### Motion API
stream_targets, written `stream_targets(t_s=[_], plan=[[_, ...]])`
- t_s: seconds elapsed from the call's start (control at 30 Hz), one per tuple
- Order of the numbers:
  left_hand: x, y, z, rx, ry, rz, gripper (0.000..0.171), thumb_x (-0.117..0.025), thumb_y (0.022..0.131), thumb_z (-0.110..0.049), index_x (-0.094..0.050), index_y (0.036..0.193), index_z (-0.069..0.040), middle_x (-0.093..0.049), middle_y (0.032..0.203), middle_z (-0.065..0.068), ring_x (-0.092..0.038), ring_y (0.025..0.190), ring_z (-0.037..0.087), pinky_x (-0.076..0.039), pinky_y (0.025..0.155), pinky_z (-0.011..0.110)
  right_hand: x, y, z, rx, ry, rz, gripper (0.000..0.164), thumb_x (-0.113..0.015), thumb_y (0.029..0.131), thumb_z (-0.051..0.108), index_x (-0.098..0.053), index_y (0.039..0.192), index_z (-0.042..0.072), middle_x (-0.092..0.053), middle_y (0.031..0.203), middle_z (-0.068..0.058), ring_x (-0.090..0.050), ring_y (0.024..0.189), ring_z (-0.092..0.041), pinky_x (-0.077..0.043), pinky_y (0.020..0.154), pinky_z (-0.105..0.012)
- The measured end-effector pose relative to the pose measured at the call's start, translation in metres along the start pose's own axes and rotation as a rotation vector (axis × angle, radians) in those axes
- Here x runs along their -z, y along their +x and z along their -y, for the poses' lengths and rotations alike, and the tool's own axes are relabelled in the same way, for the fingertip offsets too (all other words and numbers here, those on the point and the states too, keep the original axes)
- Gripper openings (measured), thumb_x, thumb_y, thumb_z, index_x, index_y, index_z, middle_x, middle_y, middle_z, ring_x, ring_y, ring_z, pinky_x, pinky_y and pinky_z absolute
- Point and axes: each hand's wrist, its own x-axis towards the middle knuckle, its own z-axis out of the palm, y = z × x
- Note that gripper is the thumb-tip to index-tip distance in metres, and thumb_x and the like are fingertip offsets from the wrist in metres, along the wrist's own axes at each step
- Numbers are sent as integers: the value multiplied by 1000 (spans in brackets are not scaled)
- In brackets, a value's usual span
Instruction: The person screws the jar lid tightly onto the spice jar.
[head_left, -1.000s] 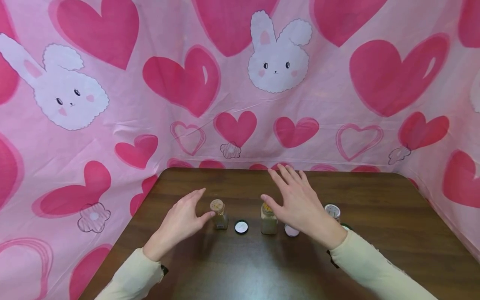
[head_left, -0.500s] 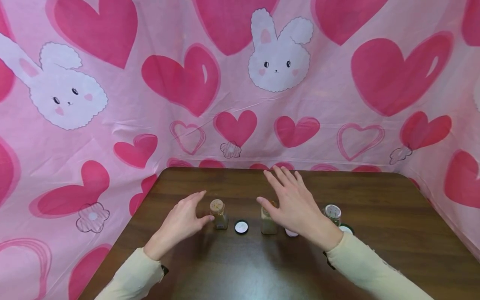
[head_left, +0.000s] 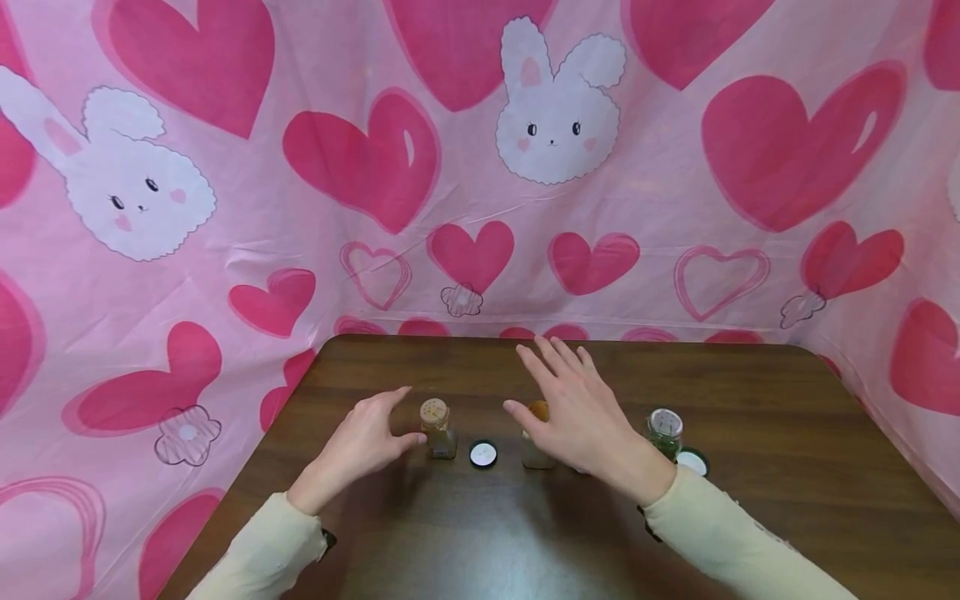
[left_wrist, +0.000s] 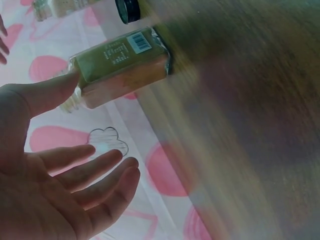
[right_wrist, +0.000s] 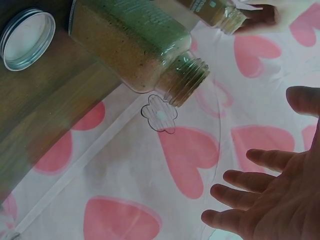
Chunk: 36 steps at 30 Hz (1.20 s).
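Since the earlier frame the right hand (head_left: 576,417) has shifted toward the left edge of the bench (head_left: 787,408), fingers straight and empty, partly hiding the middle jar (head_left: 536,455) from me. The left hand (head_left: 358,438), also empty, is beside the left jar (head_left: 441,439), nearer that edge; I can't tell if touching.

Brown wood-grain table (head_left: 480,533), far corners rounded. Standing upright in a row: left jar (head_left: 442,443), glass, holed top; middle jar (head_left: 535,454), glass, partly hidden; right jar (head_left: 663,428), green contents. White-lined lid (head_left: 483,454) lies between left and middle jars; silver-rimmed lid (right_wrist: 27,39) near middle jar; dark-rimmed lid (head_left: 693,462) just beside right jar.
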Motion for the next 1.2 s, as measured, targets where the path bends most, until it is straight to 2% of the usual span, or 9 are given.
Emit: stream_targets(t_s=[0.57, 0.83, 1.2], plan=[[-2, 2, 7, 15, -7, 34, 79, -92, 83, -30, -58, 148, -2, -61, 146, 19, -59, 131, 40, -49, 101, 60, -6, 0, 8, 17, 25, 3, 82, -72, 94, 55, -48, 158, 11, -38, 165, -17, -33, 152, -40, -21, 121, -62], [-8, 4, 12, 36, -30, 71, 80, -93, 81, -30, -58, 148, -2, -62, 143, 20, -65, 121, 38, -54, 93, 58, -11, -2, 11, 45, 53, -9, 79, -72, 95, 53, -50, 157, 10, -43, 162, -18, -35, 151, -40, -23, 120, -61], [-14, 10, 15, 32, -45, 97, 79, -95, 79, -31, -61, 144, -3, -66, 138, 18, -67, 117, 36, -55, 92, 56, -14, -5, 17, 83, 100, -8, 78, -78, 92, 49, -53, 154, 9, -48, 157, -20, -40, 148, -39, -28, 119, -59]])
